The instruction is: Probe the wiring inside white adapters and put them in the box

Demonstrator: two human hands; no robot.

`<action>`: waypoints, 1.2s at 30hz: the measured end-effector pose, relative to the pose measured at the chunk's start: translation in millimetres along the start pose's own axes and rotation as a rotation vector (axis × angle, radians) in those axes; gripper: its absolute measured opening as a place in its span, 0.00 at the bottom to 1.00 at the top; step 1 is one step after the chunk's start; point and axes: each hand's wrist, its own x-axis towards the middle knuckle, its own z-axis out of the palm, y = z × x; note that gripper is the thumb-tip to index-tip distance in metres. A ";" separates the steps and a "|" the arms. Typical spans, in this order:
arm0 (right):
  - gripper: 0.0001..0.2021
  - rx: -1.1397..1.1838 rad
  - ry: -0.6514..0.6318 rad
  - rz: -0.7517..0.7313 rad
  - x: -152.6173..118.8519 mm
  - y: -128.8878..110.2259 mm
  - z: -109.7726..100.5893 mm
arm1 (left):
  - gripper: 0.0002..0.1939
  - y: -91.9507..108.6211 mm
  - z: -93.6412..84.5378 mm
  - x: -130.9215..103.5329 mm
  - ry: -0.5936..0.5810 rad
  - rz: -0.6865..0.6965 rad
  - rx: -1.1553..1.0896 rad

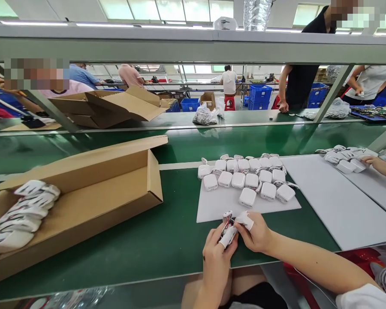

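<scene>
Near the front edge of the green table, my left hand is closed around a small white device with red and dark wires showing. My right hand pinches the same piece from the right side. White covers are on some fingertips of both hands. Just beyond them, rows of white square housings rest on a white foam sheet, several with small parts attached. My fingers hide much of the held piece.
A long open cardboard box at left holds several white pieces. At right, another person's hand touches white housings beyond a white board. A metal shelf beam crosses above; plastic bags and people are behind.
</scene>
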 end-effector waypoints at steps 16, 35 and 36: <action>0.07 -0.031 0.120 -0.010 9.5 1.5 -3.5 | 0.12 1.2 5.8 -2.8 0.060 0.032 0.060; 0.15 0.134 0.113 0.191 14.7 11.0 -10.0 | 0.10 3.0 7.5 -2.9 0.057 0.035 0.123; 0.16 0.172 0.054 0.194 16.1 12.4 -8.9 | 0.10 2.6 7.8 -3.2 0.057 0.040 0.130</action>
